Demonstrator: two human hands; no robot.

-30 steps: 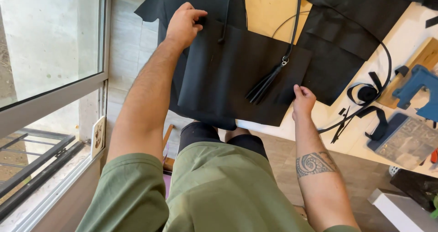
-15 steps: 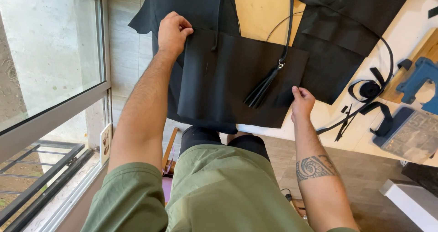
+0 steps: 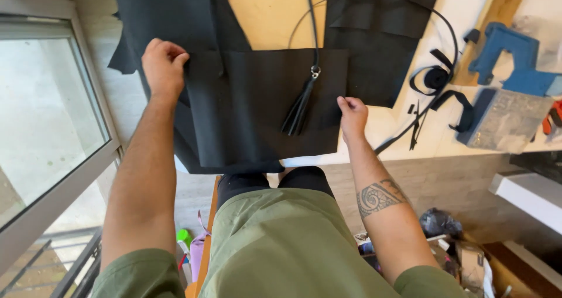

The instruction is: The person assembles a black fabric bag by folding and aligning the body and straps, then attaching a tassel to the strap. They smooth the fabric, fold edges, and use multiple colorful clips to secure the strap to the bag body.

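**Desk:** What do you have at the bench?

**Operator:** I see the black leather bag panel [image 3: 257, 105] lying flat at the near edge of the white worktable [image 3: 386, 128], its lower edge hanging just over the table's lip. My left hand [image 3: 163, 67] grips the panel's upper left corner, fingers curled shut over the leather. My right hand [image 3: 353, 113] pinches the right edge, lower down, thumb on top.

**Desk:** And on the panel itself?

**Operator:** A black tassel [image 3: 298, 112] hangs from a small metal ring [image 3: 315, 71] on a thin strap [image 3: 310, 23], resting near the panel's middle.

**Desk:** Surroundings?

**Operator:** More black leather sheets [image 3: 380, 34] lie beyond. A coiled black strap [image 3: 436, 78] and a blue tool [image 3: 506, 49] sit well to the right. A window [image 3: 47, 116] runs along the left.
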